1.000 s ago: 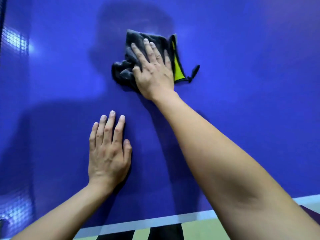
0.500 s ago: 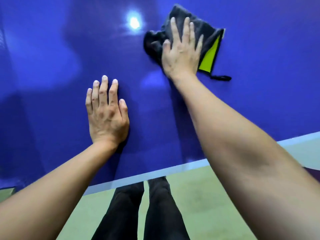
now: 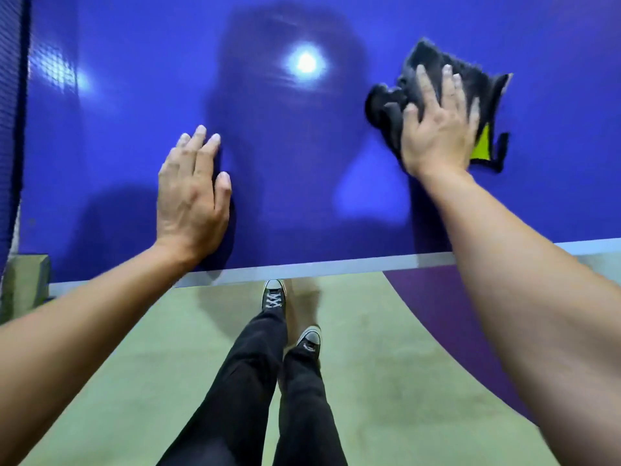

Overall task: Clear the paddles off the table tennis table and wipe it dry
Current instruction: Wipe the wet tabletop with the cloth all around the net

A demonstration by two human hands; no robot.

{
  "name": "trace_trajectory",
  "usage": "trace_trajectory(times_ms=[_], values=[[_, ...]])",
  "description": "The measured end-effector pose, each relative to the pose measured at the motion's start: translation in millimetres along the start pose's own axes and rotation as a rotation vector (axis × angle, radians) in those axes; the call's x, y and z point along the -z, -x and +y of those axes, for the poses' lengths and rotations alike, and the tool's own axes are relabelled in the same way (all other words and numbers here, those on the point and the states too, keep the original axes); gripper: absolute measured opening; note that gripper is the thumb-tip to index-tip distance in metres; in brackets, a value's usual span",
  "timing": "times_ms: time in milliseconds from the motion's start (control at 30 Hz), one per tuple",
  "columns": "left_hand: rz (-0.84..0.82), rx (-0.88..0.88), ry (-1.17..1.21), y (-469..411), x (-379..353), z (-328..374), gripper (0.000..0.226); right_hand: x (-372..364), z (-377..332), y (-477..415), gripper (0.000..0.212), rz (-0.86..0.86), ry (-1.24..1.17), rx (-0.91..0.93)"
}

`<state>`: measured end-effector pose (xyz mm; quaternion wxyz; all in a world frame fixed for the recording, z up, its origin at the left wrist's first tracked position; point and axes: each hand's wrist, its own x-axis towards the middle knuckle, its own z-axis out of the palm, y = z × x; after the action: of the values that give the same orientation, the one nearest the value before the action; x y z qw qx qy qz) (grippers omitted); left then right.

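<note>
The dark grey cloth [image 3: 426,57] lies on the blue table top [image 3: 302,169], right of centre on my feed and well in from the near edge. It is bunched at its left side. A yellow-green face shows at its lower right corner, with a black loop beside it. Its outline is blurred.

The right hand [image 3: 437,136] presses flat on the cloth, fingers straight and spread, gripping nothing. The left hand [image 3: 191,196] rests palm down on the bare surface near the white edge line [image 3: 319,264], fingers straight and close together, holding nothing.

I note a bright lamp reflection [image 3: 306,62] on the surface between the hands, farther in. The net [image 3: 10,95] stands at the left margin. Below the edge I see green floor [image 3: 369,364], black trousers [image 3: 248,381] and laced sneakers [image 3: 274,294].
</note>
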<state>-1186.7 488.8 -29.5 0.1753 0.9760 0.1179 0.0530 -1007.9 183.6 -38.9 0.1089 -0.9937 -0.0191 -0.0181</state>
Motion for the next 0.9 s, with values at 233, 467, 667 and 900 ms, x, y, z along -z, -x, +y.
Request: trace_trajectory(times_ms=[233, 467, 667, 900], values=[[0.067, 0.227, -0.017, 114, 17, -40, 0.058, 9, 27, 13, 0.060, -0.009, 0.017, -0.053], [-0.019, 0.279, -0.069, 143, 20, -52, 0.062, -26, -145, 108, 0.065, -0.083, -0.005, 0.382], [-0.055, 0.326, -0.092, 139, 29, -42, 0.067, -35, -158, 166, 0.064, -0.125, -0.093, 0.629], [-0.071, 0.387, -0.077, 133, 40, -36, 0.061, -8, -25, 139, 0.060, 0.017, -0.069, 0.262]])
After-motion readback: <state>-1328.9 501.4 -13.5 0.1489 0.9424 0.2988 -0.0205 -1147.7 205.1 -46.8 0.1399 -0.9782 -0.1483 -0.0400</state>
